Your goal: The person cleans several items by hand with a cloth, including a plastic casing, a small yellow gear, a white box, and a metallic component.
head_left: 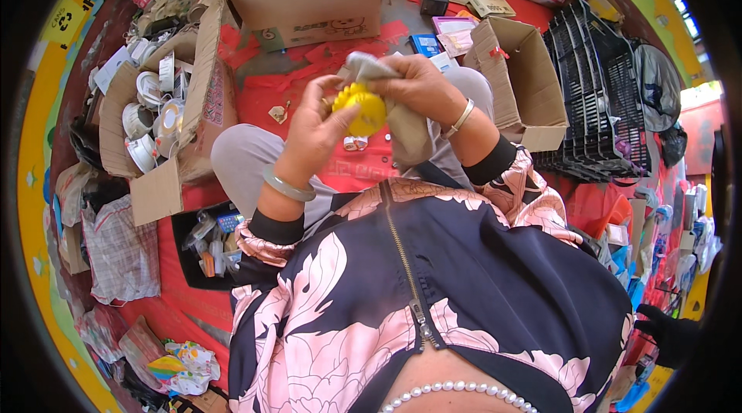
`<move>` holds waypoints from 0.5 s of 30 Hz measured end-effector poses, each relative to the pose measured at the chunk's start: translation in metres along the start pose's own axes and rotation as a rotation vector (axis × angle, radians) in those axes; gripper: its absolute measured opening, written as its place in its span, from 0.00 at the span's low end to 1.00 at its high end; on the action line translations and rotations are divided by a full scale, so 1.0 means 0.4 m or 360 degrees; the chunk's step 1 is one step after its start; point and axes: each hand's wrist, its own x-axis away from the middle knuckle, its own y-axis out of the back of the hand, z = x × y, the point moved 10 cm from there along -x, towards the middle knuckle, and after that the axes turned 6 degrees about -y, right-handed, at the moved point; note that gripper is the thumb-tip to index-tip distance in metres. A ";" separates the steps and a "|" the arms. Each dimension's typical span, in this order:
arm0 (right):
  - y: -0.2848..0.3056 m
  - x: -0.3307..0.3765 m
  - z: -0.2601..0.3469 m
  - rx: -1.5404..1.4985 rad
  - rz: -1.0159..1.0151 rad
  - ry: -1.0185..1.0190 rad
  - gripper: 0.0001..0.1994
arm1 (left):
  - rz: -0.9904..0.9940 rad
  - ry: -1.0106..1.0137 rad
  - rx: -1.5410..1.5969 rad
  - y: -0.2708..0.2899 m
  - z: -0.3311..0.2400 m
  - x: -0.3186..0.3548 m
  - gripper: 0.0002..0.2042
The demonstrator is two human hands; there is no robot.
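Observation:
My left hand [313,123] is closed on a round yellow plastic piece [369,113] with a knobbly, toothed edge; I cannot tell its exact kind. Close beside it, my right hand [423,87] grips a greyish-beige cloth [410,135]. One end of the cloth sticks up above the fingers, and the rest hangs below the palm. The cloth's upper part is near or against the yellow piece; the contact is partly hidden by the fingers. Both hands are raised in front of my bent knees, over the red floor covering.
An open cardboard box [309,0] stands ahead. To the left, another box [205,100] holds several white round fixtures [168,115], above a black bin [202,258] of small items. On the right are a cardboard box [533,73] and black plastic crates [595,96].

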 end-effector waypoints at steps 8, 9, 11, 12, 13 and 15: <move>-0.005 0.004 -0.033 -0.0800 -0.0340 0.0045 0.10 | -0.0397 -0.0262 0.0626 0.027 0.044 0.014 0.18; -0.007 0.002 -0.034 -0.0685 -0.0320 0.0015 0.10 | -0.0410 -0.0284 0.0621 0.034 0.042 0.015 0.18; 0.002 0.002 -0.038 -0.0454 -0.0280 -0.0044 0.10 | -0.0381 -0.0259 0.0563 0.037 0.036 0.020 0.18; 0.019 0.000 -0.037 -0.0309 -0.0309 -0.0036 0.10 | -0.0367 -0.0248 0.0529 0.042 0.032 0.023 0.18; 0.039 -0.002 -0.036 -0.0164 -0.0338 -0.0028 0.10 | -0.0340 -0.0233 0.0466 0.050 0.030 0.024 0.19; 0.076 0.001 -0.004 0.0232 -0.0445 0.0024 0.10 | -0.0283 -0.0200 0.0346 0.067 0.031 0.026 0.20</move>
